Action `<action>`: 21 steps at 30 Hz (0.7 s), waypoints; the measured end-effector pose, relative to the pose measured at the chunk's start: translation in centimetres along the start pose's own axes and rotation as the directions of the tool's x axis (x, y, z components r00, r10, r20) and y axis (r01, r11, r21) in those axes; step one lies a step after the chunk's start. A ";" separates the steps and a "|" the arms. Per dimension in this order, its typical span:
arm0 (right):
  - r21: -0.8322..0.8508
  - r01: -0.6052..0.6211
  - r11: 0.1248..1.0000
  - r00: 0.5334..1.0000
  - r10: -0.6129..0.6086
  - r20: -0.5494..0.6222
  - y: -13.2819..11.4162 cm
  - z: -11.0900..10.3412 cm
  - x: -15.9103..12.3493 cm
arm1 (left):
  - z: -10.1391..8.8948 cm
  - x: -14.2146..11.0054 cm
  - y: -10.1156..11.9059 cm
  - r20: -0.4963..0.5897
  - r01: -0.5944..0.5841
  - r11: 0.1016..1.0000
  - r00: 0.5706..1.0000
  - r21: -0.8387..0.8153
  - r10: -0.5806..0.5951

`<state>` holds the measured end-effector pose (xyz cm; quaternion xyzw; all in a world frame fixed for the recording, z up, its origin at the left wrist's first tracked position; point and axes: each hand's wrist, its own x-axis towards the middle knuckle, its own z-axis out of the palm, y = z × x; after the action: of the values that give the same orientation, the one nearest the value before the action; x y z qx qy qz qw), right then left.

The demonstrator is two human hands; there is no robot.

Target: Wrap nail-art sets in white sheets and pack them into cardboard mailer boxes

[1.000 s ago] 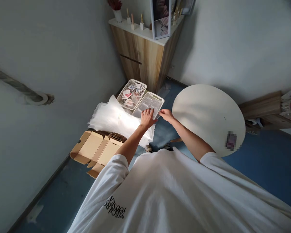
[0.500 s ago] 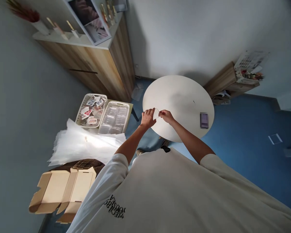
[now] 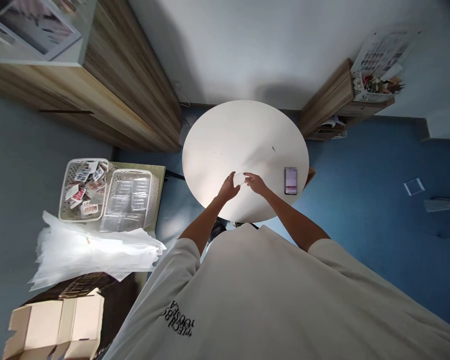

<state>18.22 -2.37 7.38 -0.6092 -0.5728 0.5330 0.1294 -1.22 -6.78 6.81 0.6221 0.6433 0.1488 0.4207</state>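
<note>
Over the near part of a round white table [image 3: 243, 125], my left hand [image 3: 229, 188] and my right hand [image 3: 255, 183] come close together. Between them is a small, pale, see-through piece [image 3: 239, 178], too small and faint for me to tell its kind. The left thumb and fingers are closed on its left side. My right fingertips pinch its right side. A phone [image 3: 290, 180] lies on the table to the right of my right hand. A small dark object [image 3: 273, 148] is on the tabletop beyond the hands.
To the left, one white basket [image 3: 64, 200] holds printed packets, another [image 3: 150, 200] clear plastic boxes. White sheets [image 3: 93, 255] and an unfolded cardboard box [image 3: 41, 327] lie nearer me. A wooden cabinet [image 3: 135, 85] stands at the far left, a low shelf [image 3: 328, 102] at the far right.
My view has turned and moved closer to the table, so the baskets and cabinet sit further left. Both hands keep the pale piece between them, and my left fingers have bent in around it.
</note>
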 end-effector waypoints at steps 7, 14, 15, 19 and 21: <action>0.042 -0.074 0.996 0.996 0.076 -0.043 2.0 -0.6 0.3 | 1.5 2.7 0.0 0.158 0.102 0.991 0.984 -0.083 -0.088; 0.098 -0.197 0.976 0.973 0.207 -0.105 3.0 0.4 0.8 | 2.5 3.9 -0.4 0.120 0.111 0.989 0.988 -0.100 -0.099; 0.105 -0.208 0.973 0.970 0.219 -0.104 3.1 0.6 0.9 | 2.5 3.9 -0.5 0.114 0.129 0.986 0.987 -0.110 -0.116; 0.115 -0.225 0.968 0.967 0.236 -0.094 3.4 1.2 1.0 | 2.6 3.6 -0.6 0.110 0.205 0.967 0.976 -0.148 -0.190; 0.121 -0.217 0.969 0.968 0.229 -0.098 3.4 1.4 1.1 | 2.5 3.5 -0.5 0.088 0.200 0.964 0.978 -0.172 -0.187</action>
<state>18.75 -3.12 3.65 -0.6907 -0.4623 0.5399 0.1335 0.72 -4.50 3.74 0.5204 0.6696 0.1423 0.5105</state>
